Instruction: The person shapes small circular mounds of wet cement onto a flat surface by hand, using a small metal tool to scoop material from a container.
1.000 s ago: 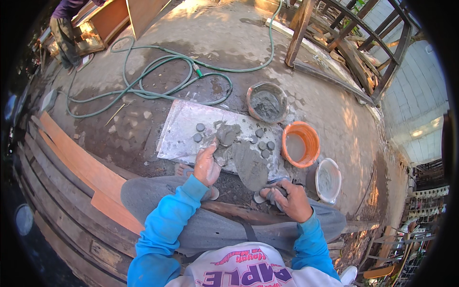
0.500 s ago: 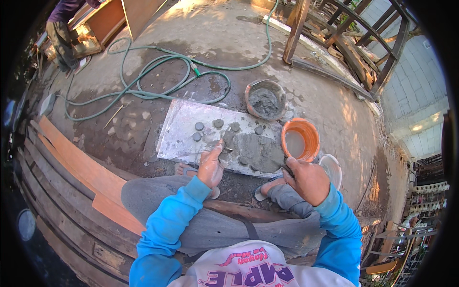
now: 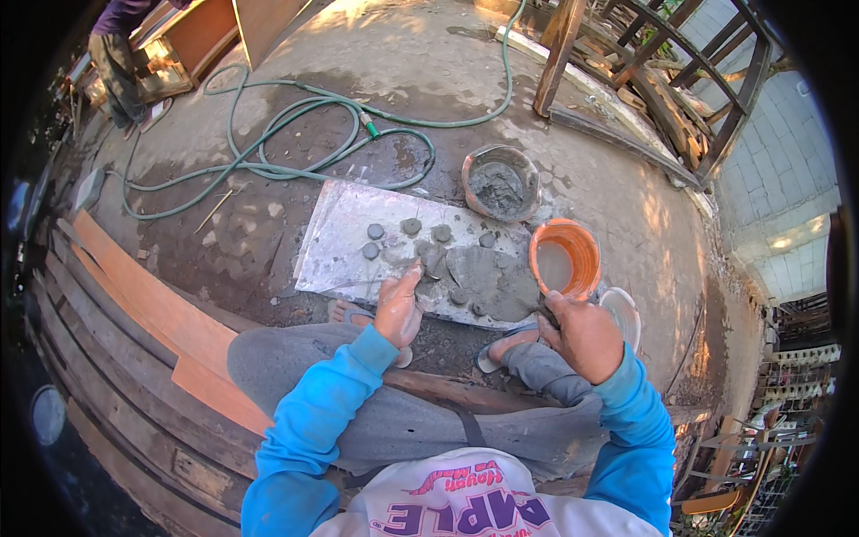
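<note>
A whitish board (image 3: 327, 251) on the ground bears several small grey mortar discs (image 3: 374, 231) and wet mortar (image 3: 433, 259). My left hand (image 3: 398, 309) is closed at the board's near edge, its fingertips at a small mortar-smeared piece that I cannot make out. My right hand (image 3: 586, 336) grips the handle of a trowel, whose broad grey-coated blade (image 3: 492, 282) lies over the board's right part. Beside the board stand an orange bucket (image 3: 587, 251) of grey water, a bucket (image 3: 499, 188) of mortar behind it, and a pale bucket (image 3: 626, 309) partly hidden by my right hand.
A green hose (image 3: 313, 170) loops behind the board. A person (image 3: 121, 67) stands by wooden panels (image 3: 210, 40) at top left. Planks (image 3: 161, 349) lie left of my legs. A timber frame (image 3: 559, 63) with scrap wood and a block wall (image 3: 778, 179) are at right.
My right hand has moved up and forward, carrying the trowel blade higher onto the board and more level. Discs that the blade covered at the back now show. My left hand has shifted slightly right.
</note>
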Demonstrator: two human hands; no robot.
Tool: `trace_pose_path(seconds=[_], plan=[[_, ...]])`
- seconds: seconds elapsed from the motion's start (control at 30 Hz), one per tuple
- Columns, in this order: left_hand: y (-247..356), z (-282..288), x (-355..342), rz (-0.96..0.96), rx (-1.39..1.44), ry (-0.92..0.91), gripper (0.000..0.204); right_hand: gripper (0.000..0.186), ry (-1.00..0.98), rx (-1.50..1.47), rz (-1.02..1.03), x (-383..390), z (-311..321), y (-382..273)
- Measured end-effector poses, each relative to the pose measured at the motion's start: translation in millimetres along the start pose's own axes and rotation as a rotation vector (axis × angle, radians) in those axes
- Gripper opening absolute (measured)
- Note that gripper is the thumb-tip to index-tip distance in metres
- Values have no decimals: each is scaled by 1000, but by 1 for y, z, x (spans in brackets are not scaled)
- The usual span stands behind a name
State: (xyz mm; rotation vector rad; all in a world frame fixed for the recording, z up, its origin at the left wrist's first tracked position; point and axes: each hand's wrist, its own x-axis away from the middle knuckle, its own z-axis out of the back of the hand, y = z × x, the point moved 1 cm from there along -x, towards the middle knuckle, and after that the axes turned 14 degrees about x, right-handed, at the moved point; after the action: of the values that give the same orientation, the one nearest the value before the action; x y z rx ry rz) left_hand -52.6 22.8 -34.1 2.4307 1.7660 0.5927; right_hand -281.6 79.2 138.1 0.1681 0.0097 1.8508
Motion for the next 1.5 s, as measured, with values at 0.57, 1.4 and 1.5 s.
trace_pose_path(seconds=[0.57,1.4,1.5], plan=[[-8,-2,3,-215,-328,146,24,24,-93,-210,29,-22,-3,8],[-6,-14,1,-224,-231,152,20,19,-66,110,82,-18,15,-10],[-5,-2,-2,-240,-266,178,23,20,-77,118,127,-22,16,-15]])
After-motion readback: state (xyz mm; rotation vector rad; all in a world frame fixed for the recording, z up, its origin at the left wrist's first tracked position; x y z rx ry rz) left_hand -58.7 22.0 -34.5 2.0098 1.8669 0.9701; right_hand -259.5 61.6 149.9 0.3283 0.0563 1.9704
